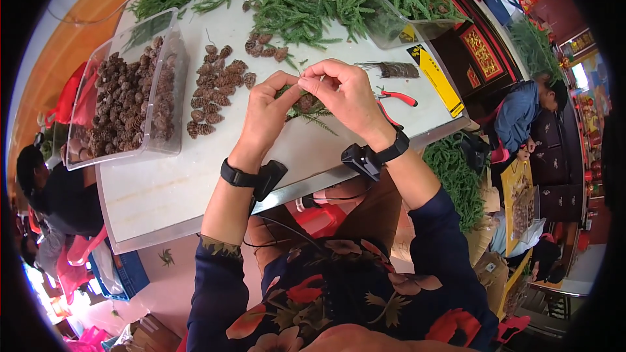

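My left hand and my right hand meet over the white table, both closed with fingertips pinched together. Between them is a green pine sprig with a brown pine cone on it; the fingers partly hide both. A thin stem or wire seems to stick up at the fingertips, too fine to make out. Loose pine cones lie to the left of my left hand. Right of my right hand are red-handled pliers, partly covered by that hand, and a bundle of thin dark wires.
A clear plastic bin of pine cones stands at the table's left edge. Green sprigs are heaped at the back, beside another clear bin. A yellow and black package lies by the right edge. Other people sit at both sides.
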Demonstrator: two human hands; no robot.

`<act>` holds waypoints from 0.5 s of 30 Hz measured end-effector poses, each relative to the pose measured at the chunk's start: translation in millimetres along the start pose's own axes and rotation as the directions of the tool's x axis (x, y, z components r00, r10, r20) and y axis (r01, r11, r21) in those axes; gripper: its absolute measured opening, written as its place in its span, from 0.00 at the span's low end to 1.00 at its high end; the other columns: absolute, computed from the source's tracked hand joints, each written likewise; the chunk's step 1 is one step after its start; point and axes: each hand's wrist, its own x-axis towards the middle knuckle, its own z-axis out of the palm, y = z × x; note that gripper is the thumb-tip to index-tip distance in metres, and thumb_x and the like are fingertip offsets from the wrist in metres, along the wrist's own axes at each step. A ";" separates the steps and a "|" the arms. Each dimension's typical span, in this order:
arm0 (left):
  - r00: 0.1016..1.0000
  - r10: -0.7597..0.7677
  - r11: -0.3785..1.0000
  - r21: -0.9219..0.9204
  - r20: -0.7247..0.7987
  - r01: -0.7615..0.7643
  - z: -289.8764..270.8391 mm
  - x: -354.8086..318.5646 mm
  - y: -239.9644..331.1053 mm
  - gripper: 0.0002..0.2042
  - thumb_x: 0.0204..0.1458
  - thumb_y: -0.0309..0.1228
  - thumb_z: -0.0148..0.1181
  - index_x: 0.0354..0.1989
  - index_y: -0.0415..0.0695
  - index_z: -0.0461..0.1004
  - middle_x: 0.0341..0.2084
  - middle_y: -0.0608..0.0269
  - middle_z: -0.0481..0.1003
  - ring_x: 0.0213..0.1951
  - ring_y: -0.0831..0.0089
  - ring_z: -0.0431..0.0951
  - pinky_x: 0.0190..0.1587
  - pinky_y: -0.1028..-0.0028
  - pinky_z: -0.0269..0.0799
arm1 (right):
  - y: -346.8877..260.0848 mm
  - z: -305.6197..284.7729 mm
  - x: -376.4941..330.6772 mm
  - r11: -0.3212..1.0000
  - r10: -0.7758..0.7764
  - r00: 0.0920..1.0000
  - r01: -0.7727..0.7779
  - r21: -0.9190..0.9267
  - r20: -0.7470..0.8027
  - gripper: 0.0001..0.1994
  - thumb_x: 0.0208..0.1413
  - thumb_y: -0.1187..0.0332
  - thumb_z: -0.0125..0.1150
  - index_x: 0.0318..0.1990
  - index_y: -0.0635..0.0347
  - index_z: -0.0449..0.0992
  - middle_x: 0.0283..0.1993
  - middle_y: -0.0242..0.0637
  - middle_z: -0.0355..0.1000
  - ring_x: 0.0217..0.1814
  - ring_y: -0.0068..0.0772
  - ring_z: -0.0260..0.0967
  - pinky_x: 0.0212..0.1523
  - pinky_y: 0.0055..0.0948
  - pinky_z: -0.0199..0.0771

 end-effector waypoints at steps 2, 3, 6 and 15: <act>0.998 -0.045 0.996 -0.078 0.050 0.049 -0.9 -0.9 0.6 0.07 0.56 0.28 0.56 0.34 0.37 0.77 0.26 0.73 0.71 0.31 0.84 0.66 0.35 0.81 0.63 | -0.2 -0.6 -2.3 1.000 0.002 1.000 -0.002 -0.012 -0.001 0.07 0.52 0.70 0.64 0.35 0.66 0.78 0.26 0.26 0.71 0.24 0.11 0.59 0.24 0.15 0.60; 0.998 -0.043 0.996 -0.081 0.052 0.047 -0.6 -1.5 0.2 0.07 0.56 0.28 0.56 0.34 0.37 0.77 0.26 0.73 0.71 0.31 0.84 0.66 0.35 0.81 0.63 | 0.3 -1.4 -3.7 1.000 0.005 1.000 -0.005 -0.022 -0.002 0.07 0.52 0.70 0.64 0.35 0.66 0.78 0.27 0.27 0.72 0.24 0.11 0.60 0.24 0.15 0.61; 0.991 -0.119 0.987 -0.101 0.066 0.125 7.5 0.2 -1.6 0.07 0.55 0.28 0.57 0.35 0.36 0.77 0.25 0.71 0.73 0.29 0.85 0.67 0.34 0.82 0.63 | 8.7 -1.9 -6.8 0.998 -0.043 0.999 0.042 -0.048 -0.032 0.08 0.52 0.70 0.64 0.35 0.66 0.78 0.29 0.28 0.73 0.25 0.11 0.61 0.25 0.15 0.61; 0.998 -0.063 0.992 -0.109 0.027 0.065 3.3 0.9 -13.3 0.06 0.54 0.27 0.58 0.33 0.36 0.77 0.22 0.71 0.73 0.26 0.86 0.68 0.28 0.84 0.62 | 10.1 -28.3 -29.7 0.977 -0.017 1.000 0.015 -0.212 -0.008 0.17 0.50 0.66 0.66 0.47 0.61 0.75 0.39 0.36 0.74 0.37 0.25 0.69 0.37 0.23 0.69</act>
